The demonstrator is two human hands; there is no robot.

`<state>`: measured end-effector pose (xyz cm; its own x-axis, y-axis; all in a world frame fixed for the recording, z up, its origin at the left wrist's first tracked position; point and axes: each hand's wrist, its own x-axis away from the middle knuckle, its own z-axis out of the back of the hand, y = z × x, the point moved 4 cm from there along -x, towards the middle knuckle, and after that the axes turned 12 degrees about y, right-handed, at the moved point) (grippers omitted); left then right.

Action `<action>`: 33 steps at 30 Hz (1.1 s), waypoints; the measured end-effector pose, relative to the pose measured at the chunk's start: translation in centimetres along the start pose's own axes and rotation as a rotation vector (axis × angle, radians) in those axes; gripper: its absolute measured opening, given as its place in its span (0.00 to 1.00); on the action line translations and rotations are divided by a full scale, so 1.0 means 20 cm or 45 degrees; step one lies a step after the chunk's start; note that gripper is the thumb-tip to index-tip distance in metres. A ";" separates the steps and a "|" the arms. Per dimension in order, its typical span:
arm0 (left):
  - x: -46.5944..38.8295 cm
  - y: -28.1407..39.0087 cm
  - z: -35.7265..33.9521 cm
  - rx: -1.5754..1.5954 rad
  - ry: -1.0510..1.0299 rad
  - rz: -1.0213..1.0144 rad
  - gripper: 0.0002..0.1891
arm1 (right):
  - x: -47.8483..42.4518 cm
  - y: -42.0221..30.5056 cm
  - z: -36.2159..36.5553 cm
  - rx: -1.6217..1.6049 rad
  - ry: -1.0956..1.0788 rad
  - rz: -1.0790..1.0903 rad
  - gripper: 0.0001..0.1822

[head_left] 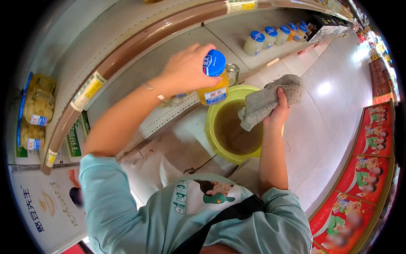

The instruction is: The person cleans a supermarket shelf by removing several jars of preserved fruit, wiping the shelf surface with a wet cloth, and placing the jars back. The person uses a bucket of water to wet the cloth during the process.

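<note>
My left hand (190, 68) grips a glass jar (212, 85) of orange contents near its blue lid. The jar is held in front of the shelf, beside the rim of a yellow-green plastic basin (211, 139). Murky brown water (234, 133) fills part of that basin. In my right hand (279, 109) is a bunched grey terry cloth (269, 98), raised above the basin's right side with one end hanging over the water. Behind the held jar a clear glass handled vessel (233, 73) shows in part. Other glassware under my left wrist is mostly hidden.
Several blue-lidded jars (253, 43) line the lower shelf (222, 41), near a black-and-white carton (330, 27). The upper shelf's brown edge (139, 41) curves above my left arm. More fruit jars (39, 108) stand at far left. Red printed boxes (364, 177) flank the tiled aisle (317, 127).
</note>
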<state>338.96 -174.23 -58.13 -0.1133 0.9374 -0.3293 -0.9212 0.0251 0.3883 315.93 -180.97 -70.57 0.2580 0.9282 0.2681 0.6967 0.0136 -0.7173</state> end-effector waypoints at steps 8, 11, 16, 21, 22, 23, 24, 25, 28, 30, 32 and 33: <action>-0.27 -0.34 -0.68 -0.287 -0.024 0.184 0.39 | -0.11 -0.02 0.06 0.088 0.042 0.006 0.28; -0.29 -0.43 -0.77 -0.351 -0.106 0.285 0.42 | -0.16 -0.04 0.09 0.062 0.090 -0.036 0.29; -0.26 -0.53 -0.83 -0.357 -0.189 0.336 0.43 | -0.18 -0.07 0.10 0.075 0.176 -0.089 0.28; -0.23 -0.60 -0.89 -0.324 -0.209 0.353 0.43 | -0.23 -0.05 0.12 0.078 0.156 -0.097 0.30; -0.24 -0.60 -0.89 -0.330 -0.236 0.362 0.43 | -0.23 -0.05 0.13 0.082 0.155 -0.103 0.30; -0.25 -0.60 -0.89 -0.336 -0.264 0.372 0.44 | -0.24 -0.05 0.13 0.085 0.154 -0.111 0.29; -0.25 -0.60 -0.88 -0.342 -0.290 0.382 0.44 | -0.24 -0.05 0.13 0.094 0.160 -0.102 0.29; -0.25 -0.59 -0.88 -0.351 -0.332 0.385 0.44 | -0.24 -0.05 0.13 0.103 0.165 -0.095 0.29; -0.26 -0.59 -0.85 -0.405 -0.452 0.363 0.45 | -0.23 -0.05 0.11 0.100 0.186 -0.122 0.27; -0.25 -0.57 -0.83 -0.474 -0.526 0.299 0.45 | -0.23 -0.04 0.10 0.088 0.185 -0.139 0.27; -0.25 -0.46 -0.75 -0.520 -0.404 0.077 0.43 | -0.25 0.00 0.09 0.078 0.169 -0.137 0.28; -0.25 -0.36 -0.68 -0.540 -0.346 -0.031 0.42 | -0.24 0.01 0.09 0.080 0.163 -0.144 0.27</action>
<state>341.17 -183.85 -71.04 -0.0408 0.9963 -0.0761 -0.9989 -0.0424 -0.0192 313.57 -184.80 -73.07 0.2661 0.8645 0.4263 0.6838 0.1424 -0.7156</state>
